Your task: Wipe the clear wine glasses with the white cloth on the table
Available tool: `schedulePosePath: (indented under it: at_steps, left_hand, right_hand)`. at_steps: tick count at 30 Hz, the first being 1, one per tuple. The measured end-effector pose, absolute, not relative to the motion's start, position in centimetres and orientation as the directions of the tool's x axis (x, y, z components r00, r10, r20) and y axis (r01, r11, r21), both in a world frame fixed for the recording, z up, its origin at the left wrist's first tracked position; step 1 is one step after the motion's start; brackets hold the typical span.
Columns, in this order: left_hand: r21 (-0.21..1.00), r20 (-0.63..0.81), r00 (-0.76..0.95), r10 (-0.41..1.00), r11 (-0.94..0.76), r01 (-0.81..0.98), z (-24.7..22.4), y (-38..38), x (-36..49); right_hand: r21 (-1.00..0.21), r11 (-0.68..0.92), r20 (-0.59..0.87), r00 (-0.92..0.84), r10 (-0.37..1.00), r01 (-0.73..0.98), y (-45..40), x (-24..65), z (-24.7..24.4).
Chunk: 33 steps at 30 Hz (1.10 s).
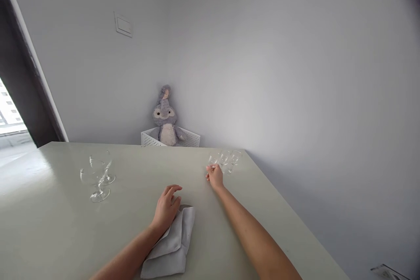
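Note:
My right hand [215,176] reaches to the far right of the table, its fingers closed on a small stemmed glass [213,158] whose bowl shows above them. Just beyond stand two more small stemmed glasses, one in the middle [224,157] and one at the right [235,157]. My left hand [167,208] hovers or rests at the upper edge of a folded grey cloth [170,249], fingers apart and curved, with nothing in them. Two larger stemmed glasses, a near one [98,193] and a far one [107,178], stand upright at the left.
The pale table [138,170] has its far edge near the wall corner. Behind that edge a grey plush toy [166,116] sits in a white perforated basket [193,138]. A light switch [124,25] is on the wall. A dark door frame [26,57] stands at the left.

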<state>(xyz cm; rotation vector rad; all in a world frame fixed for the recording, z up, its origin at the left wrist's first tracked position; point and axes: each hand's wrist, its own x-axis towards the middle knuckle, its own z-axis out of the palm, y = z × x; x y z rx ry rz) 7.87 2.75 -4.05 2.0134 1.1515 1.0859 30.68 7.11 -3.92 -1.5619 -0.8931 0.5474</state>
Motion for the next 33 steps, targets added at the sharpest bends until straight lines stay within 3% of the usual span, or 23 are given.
schedulePosePath:
  at_steps: [8,11,14,17,20,23,25,28,30,33]
  left_hand:
    - [0.855,0.324,0.295,0.899,-0.411,0.315,-4.1,2.8,7.8]
    - [0.907,0.317,0.228,0.921,-0.364,0.211,-4.1,2.8,7.7]
    - [0.939,0.31,0.108,0.945,-0.322,0.125,-3.7,2.7,7.6]
    - [0.948,0.308,-0.007,0.951,-0.307,0.088,-2.7,2.3,7.5]
    - [0.953,0.299,-0.082,0.951,-0.293,0.078,-1.4,2.0,7.2]
    - [0.967,0.254,-0.208,0.945,-0.25,0.044,-0.2,1.9,6.3]
    - [0.977,0.206,-0.328,0.922,-0.215,0.009,0.2,1.9,4.8]
    - [0.989,0.015,-0.53,0.848,-0.09,-0.117,0.4,2.3,1.2]
    - [0.985,-0.081,-0.609,0.789,-0.03,-0.169,0.3,3.0,-1.6]
    - [0.985,-0.121,-0.638,0.76,0.01,-0.175,0.2,4.6,-5.1]
  right_hand:
    - [-0.957,-0.017,0.169,0.606,0.777,0.288,5.4,30.6,-3.2]
    - [-0.939,-0.001,0.215,0.592,0.777,0.343,1.7,29.4,-2.2]
    - [-0.908,0.074,0.276,0.456,0.846,0.412,-3.5,26.6,-0.7]
    - [-0.739,0.325,0.369,-0.049,0.928,0.59,-8.8,22.8,0.7]
    - [-0.388,0.578,0.371,-0.452,0.811,0.717,-11.9,19.4,0.8]
    - [-0.103,0.567,0.361,-0.501,0.787,0.817,-12.1,17.3,-0.7]
    - [-0.028,0.511,0.383,-0.463,0.799,0.859,-11.3,16.7,-2.2]
    - [-0.085,0.509,0.392,-0.441,0.807,0.857,-9.9,16.7,-3.4]
    - [-0.271,0.503,0.382,-0.388,0.839,0.82,-9.1,17.2,-3.3]
    - [-0.647,0.404,0.351,-0.218,0.911,0.646,-7.9,18.3,-1.8]
